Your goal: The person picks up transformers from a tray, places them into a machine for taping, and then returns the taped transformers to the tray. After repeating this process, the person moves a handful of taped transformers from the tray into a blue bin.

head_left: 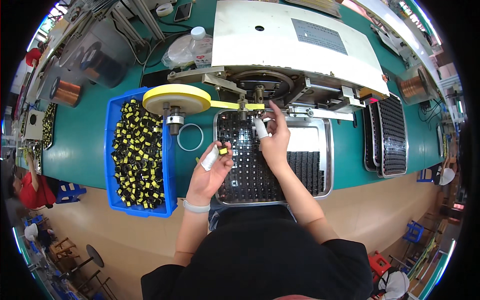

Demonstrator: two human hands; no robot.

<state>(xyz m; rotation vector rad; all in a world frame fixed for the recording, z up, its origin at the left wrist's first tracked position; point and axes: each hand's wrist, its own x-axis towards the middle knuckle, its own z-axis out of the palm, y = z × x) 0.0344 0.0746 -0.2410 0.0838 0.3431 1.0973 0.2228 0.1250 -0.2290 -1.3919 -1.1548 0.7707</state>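
My left hand (212, 167), with a white cover on the thumb, is closed on a small black coil (223, 151) wrapped in yellow tape, above a metal tray (327, 172) of black parts. My right hand (273, 137) reaches up to the spindle (258, 95) of a tape-winding machine (250, 37). Its thumb, also white-covered, and its index finger stand apart around the spindle's lower end. Whether they touch a part there I cannot tell. Yellow tape (225, 104) runs from a large roll (177, 97) to the spindle, ending beside the index finger.
A blue bin (171, 200) of yellow-taped coils stands left of the tray. A tape ring (190, 137) lies between them. Stacked black trays (392, 135) sit at right. Behind the roll are a plastic bottle (200, 47) and a phone (183, 12). Copper wire spools (67, 92) stand far left.
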